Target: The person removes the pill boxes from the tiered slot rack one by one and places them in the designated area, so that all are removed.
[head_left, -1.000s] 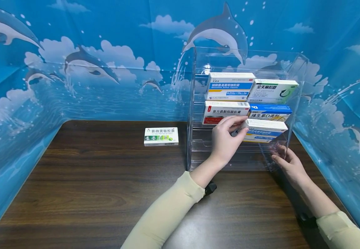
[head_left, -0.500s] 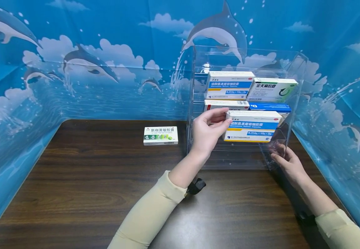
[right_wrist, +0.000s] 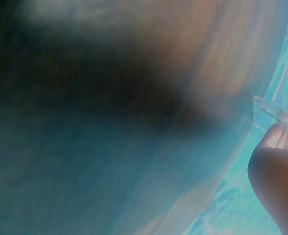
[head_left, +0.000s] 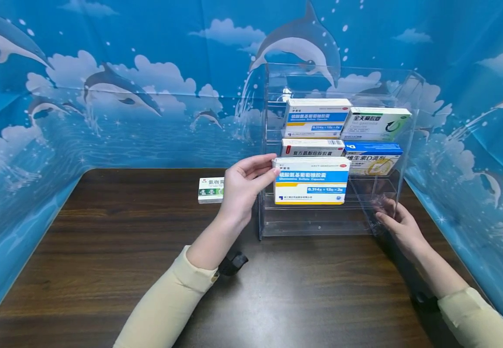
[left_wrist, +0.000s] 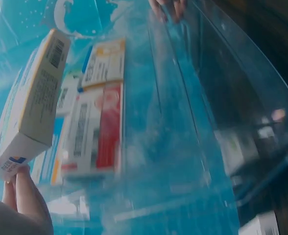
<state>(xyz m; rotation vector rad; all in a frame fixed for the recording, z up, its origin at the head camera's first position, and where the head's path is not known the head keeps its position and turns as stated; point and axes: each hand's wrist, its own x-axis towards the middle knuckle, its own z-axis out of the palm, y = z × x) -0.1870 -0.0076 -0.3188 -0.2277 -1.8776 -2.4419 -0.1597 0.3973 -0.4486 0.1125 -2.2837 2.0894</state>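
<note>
My left hand (head_left: 244, 191) pinches the left end of a white, blue and yellow medicine box (head_left: 311, 186), its printed front facing me. In the left wrist view the same medicine box (left_wrist: 34, 98) is tilted, with thumb and fingers at its lower end. It overlaps the lower middle of a clear acrylic display rack (head_left: 292, 228). My right hand (head_left: 401, 224) grips the rack's right side wall near the bottom, and in the right wrist view the hand (right_wrist: 276, 159) is at the clear plastic edge.
On the rack's upper tiers stand a matching blue-and-white box (head_left: 317, 118), a green-and-white box (head_left: 377, 123), a red-and-white box (head_left: 312, 147) and a blue vitamin box (head_left: 373, 159). A green-and-white box (head_left: 210, 191) lies on the wooden table (head_left: 103, 261), partly behind my left hand.
My left hand has carried the medicine box leftward from the rack's right side, turning its front toward me. The red-and-white box is now partly covered. My right hand keeps its grip.
</note>
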